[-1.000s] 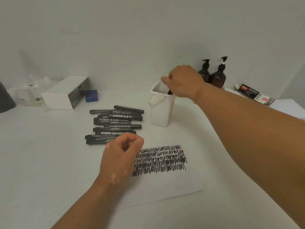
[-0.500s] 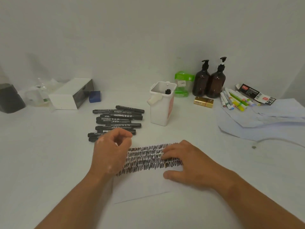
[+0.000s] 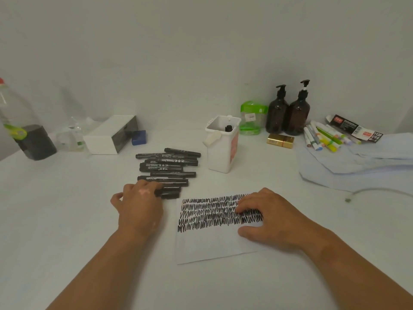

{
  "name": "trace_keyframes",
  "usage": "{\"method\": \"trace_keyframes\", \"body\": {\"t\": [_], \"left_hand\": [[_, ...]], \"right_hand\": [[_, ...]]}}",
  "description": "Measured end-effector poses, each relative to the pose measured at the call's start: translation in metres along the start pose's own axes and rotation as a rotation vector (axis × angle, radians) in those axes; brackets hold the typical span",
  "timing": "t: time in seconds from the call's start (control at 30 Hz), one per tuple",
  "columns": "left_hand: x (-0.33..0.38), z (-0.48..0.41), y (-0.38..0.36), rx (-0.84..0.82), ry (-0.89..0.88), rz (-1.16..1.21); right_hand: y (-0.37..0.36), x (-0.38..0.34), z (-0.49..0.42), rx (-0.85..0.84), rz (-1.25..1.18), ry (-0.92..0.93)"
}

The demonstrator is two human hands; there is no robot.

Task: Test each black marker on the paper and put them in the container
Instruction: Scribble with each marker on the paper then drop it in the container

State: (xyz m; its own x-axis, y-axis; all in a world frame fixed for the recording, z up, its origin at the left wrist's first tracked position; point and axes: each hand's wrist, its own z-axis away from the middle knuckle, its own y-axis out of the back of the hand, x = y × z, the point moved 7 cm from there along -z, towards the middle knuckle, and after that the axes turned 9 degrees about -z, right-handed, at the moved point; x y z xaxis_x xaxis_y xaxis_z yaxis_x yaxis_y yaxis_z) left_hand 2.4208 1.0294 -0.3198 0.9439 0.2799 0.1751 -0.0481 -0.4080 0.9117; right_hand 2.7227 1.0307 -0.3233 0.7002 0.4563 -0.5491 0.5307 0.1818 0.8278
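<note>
The paper is held flat on the tabletop by the right hand, whose relaxed fingers are spread over the scribbles. The nearest of the black markers are touched by the outstretched fingers of the left hand. One marker is seen standing in the white container, just beside the pile.

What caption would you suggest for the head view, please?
Left hand touches the black markers while right hand rests on the scribbled paper.

Head view, the only camera: worn at head height, wide-angle, facing forward and down across the white table to the back wall. Forearms enter from the lower edge. Paper lies close below; container farther back.
</note>
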Motion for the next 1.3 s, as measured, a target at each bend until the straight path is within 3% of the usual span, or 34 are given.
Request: {"method": "trace_keyframes", "body": {"t": [0.2, 0.37, 0.6, 0.77, 0.93, 1.17, 1.3], "left_hand": [[0.003, 0.004, 0.008, -0.002, -0.027, 0.070], [0.015, 0.008, 0.033, 0.119, -0.122, 0.447], [0.043, 0.027, 0.009, -0.313, -0.020, 1.306], [0.072, 0.044, -0.006, -0.563, -0.044, 1.564], [0.076, 0.049, 0.001, -0.575, -0.075, 1.494], [0.088, 0.060, 0.034, -0.237, -0.520, 0.712], [0.110, 0.075, 0.040, -0.212, -0.699, 0.648]], "right_hand": [[0.000, -0.001, 0.002, 0.012, -0.018, -0.005], [0.004, -0.006, 0.003, 0.040, -0.047, 0.008], [0.016, -0.019, 0.005, 0.213, -0.184, 0.028], [0.005, -0.034, 0.006, 0.175, -0.373, 0.047], [0.008, -0.031, 0.005, 0.220, -0.548, 0.029], [0.015, -0.028, 0.007, 0.260, -0.756, 0.007], [0.009, -0.045, 0.008, 0.256, -0.900, 0.040]]}}
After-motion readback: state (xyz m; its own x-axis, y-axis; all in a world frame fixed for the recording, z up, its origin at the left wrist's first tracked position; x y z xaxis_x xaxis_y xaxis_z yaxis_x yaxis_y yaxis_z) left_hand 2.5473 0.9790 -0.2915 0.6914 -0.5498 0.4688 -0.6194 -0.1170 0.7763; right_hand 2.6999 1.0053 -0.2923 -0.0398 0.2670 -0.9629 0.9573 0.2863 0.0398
